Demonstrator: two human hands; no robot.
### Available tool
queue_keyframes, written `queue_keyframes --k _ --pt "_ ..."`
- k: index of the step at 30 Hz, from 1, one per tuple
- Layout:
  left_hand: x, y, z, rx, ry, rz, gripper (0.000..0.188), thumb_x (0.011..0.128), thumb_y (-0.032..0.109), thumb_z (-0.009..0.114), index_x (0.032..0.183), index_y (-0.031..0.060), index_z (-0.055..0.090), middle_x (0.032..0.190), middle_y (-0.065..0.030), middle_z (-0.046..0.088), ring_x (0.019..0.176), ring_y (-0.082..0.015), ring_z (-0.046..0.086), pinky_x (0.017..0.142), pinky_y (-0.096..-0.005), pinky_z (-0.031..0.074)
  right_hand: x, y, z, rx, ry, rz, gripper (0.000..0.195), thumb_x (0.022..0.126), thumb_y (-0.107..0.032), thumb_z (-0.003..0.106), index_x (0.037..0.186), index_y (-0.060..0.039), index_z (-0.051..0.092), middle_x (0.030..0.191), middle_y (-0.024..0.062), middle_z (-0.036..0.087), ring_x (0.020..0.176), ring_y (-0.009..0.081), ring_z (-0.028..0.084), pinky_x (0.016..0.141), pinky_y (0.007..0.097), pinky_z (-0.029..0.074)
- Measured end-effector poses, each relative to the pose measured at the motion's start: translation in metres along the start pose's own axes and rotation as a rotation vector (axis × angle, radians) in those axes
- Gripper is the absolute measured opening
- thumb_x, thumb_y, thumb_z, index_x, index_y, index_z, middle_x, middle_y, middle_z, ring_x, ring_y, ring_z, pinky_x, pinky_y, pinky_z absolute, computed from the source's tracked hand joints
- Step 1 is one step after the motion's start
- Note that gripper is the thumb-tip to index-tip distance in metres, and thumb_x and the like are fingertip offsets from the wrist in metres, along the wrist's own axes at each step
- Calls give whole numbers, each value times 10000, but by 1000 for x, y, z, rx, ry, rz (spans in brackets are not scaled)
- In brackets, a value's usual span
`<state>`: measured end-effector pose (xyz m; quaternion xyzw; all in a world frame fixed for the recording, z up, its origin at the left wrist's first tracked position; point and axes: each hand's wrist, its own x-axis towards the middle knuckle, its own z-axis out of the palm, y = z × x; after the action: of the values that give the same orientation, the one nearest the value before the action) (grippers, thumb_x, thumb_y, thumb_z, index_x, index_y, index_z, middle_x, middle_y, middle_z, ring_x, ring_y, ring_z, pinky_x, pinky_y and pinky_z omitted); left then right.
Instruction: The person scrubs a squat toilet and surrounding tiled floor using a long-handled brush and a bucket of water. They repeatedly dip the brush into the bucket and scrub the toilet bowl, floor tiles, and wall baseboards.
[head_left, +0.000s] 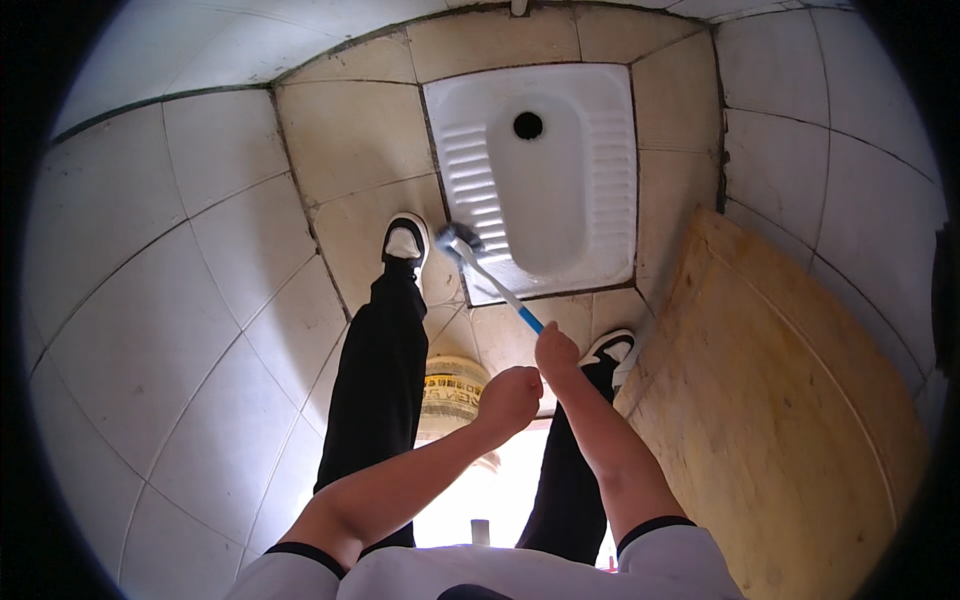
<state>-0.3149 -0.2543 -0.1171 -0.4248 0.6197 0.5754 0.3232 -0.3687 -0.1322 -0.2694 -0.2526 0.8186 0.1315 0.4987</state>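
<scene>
A toilet brush (499, 286) with a white and blue handle slants up and left from my hands. My right hand (557, 351) grips the blue part of it. Beside it, nearly touching, my left hand (511, 399) is curled into a fist; whether it also holds the handle end cannot be made out. The brush head (459, 240) rests at the lower left edge of a white ceramic squat toilet (551, 259), next to its ribbed footrest. A dark round drain hole lies at the pan's far end.
My shoes stand on beige floor tiles (375, 127), left and right of the handle. A yellowish bucket (452, 390) bearing writing is behind my left hand. A wooden door (757, 420) is at the right. White tiled walls (232, 270) enclose the floor.
</scene>
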Motion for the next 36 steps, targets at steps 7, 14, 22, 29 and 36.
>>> queue_keyframes --k 7,14,22,29,36 --pt "-2 -4 -4 -10 43 47 99 709 65 474 678 66 568 709 -120 575 701 -285 551 616 -363 429 -33 10 13 176 8 120 217 817 -208 437 854 4 463 682 175 591 626 337 594 535 427 477" --pt "2 -9 -6 379 -148 32 152 720 110 456 657 4 545 691 -119 583 696 -270 562 613 -342 461 33 -61 -54 206 150 -54 261 819 -208 416 919 26 475 803 202 587 715 354 587 635 457 465" --pt "4 2 -11 256 -244 32 232 755 222 472 837 33 580 846 -135 594 813 -296 563 659 -379 456 91 -134 -107 625 300 89 318 809 -266 459 811 49 504 789 253 560 764 380 559 673 456 448" --pt "-4 -6 -4 75 -242 56 380 742 358 527 967 52 550 935 -144 583 891 -307 544 715 -372 444 100 -141 -61 312 463 -246 335 802 -268 470 685 41 526 647 205 562 619 335 579 552 421 467" --pt "-6 -25 14 27 -119 359 442 737 390 545 1036 65 519 997 -137 564 947 -274 525 764 -347 428 83 -193 -64 763 287 170 320 796 -249 470 699 49 531 649 209 573 638 353 585 566 415 474"
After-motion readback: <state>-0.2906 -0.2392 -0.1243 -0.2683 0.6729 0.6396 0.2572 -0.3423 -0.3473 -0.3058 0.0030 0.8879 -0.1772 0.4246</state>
